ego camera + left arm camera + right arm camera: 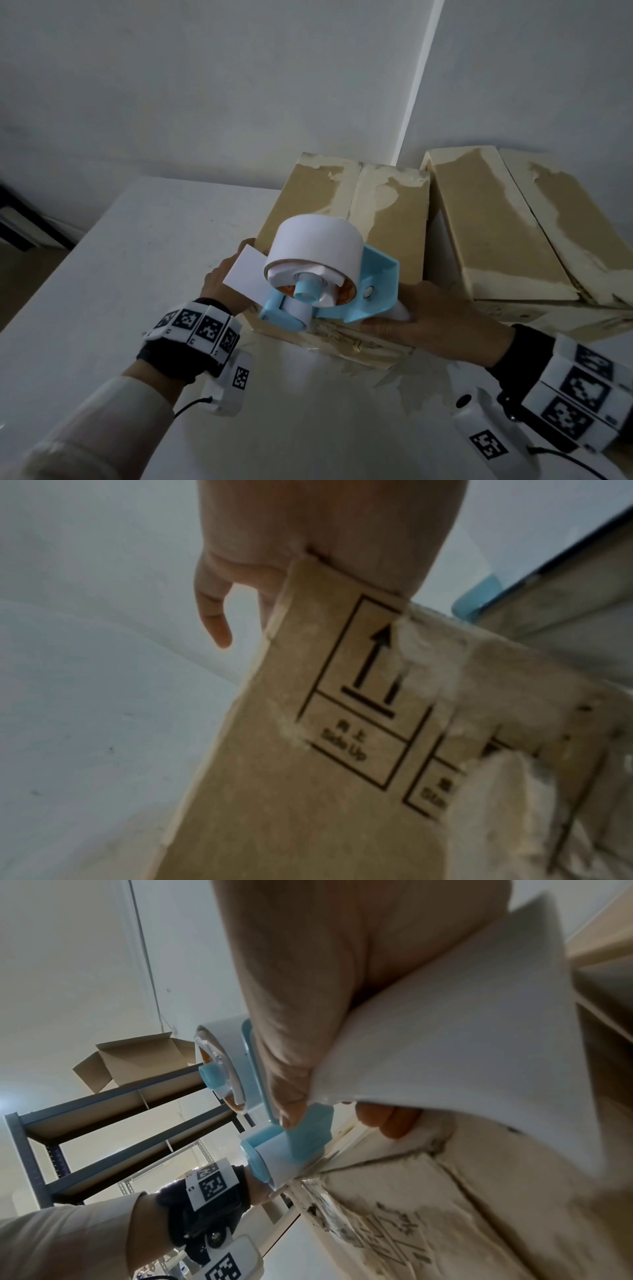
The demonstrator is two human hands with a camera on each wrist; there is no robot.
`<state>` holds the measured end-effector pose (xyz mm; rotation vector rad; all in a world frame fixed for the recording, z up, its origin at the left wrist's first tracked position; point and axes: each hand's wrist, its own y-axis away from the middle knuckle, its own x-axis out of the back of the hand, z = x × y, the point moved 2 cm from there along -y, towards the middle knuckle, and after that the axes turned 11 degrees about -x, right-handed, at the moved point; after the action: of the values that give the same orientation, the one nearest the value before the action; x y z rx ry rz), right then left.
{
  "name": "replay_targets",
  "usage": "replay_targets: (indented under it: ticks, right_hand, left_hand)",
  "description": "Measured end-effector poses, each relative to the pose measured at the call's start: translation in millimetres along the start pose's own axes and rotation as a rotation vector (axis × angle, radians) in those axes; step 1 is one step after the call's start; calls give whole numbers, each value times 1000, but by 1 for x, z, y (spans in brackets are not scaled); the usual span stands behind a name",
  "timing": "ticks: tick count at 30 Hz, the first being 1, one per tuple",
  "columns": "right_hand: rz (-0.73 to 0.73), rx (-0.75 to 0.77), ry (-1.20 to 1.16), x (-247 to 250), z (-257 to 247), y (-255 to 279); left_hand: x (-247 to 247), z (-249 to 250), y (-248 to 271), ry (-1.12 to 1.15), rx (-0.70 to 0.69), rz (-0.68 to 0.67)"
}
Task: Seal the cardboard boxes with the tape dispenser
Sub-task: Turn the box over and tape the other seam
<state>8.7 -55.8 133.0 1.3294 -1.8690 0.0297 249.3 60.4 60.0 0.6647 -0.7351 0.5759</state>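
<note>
Our right hand is wrapped around the handle of the tape dispenser, fingers curled under the white grip, and holds it low at the near top edge of the nearer box. Our left hand rests on the left corner of that same box; the left wrist view shows the palm laid over the top corner and the fingers hanging loose, closed on nothing. A loose white tab of tape sticks out from the roll toward the left hand.

We judge this to be the start of a strip: the roller sits at the near edge, in line with the seam between the two top flaps, and no fresh tape lies along the seam yet. The next move calls for pressing the tab down onto the front face, then drawing the dispenser away from us along the seam while the left hand steadies the box.

A second box stands just beside the first on the white surface, its flaps also untaped. Both tops are scuffed and torn, so the tape may bond poorly. In the right wrist view, metal shelves carry an open carton. The wall behind the boxes limits the far end of the pull.
</note>
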Motion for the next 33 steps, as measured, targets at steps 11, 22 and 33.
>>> replay_targets:
  ticks: [11, 22, 33]
  right_hand:
    - [20, 40, 53, 1, 16, 3]
    - [106, -136, -43, 38, 82, 74]
    - [137, -227, -79, 36, 121, 102]
  left_hand:
    - [12, 24, 12, -258, -168, -28]
    - [7, 24, 10, -278, -242, 47]
    - [4, 23, 10, -329, -206, 92]
